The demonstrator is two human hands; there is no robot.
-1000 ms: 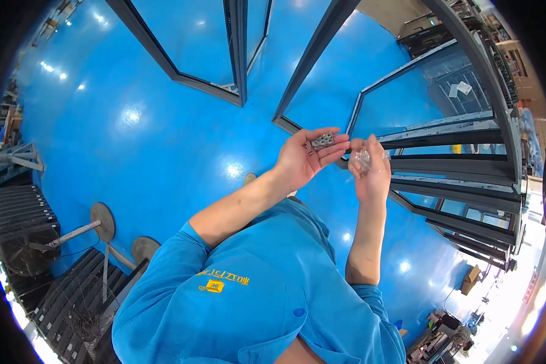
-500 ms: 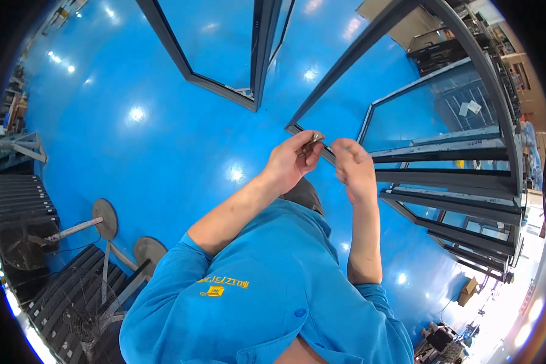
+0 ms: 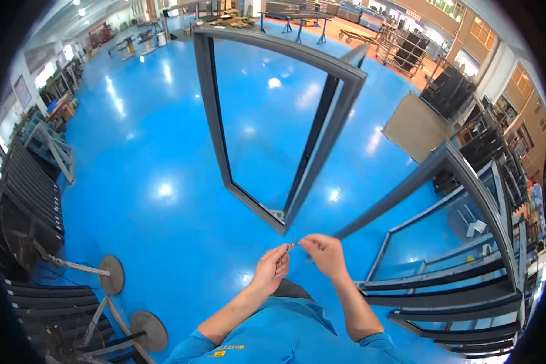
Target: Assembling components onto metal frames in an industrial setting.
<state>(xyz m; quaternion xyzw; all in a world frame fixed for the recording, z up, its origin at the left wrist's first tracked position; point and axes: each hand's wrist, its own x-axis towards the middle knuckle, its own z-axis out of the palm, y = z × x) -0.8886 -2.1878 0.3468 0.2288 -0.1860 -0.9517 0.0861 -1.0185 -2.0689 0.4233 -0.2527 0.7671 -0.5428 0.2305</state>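
The left hand and the right hand are up close, with a little gap between them. The left hand pinches a small piece in its fingertips; the right hand's bent fingers are just beside it, and I cannot tell if they grip it too. The low corner of a tall frame shows just past the hands, and the long edge of a second frame slants up and away from the right hand. On the left, a wide stretch of floor gives lots of room. The piece looks shiny but is too small to see well. Both frames are dark grey and smooth, with pointy corners. Two flat, round discs are at the lower left. The floor is blue and glossy, with bright light spots. A tan sheet shows farther off on the right.
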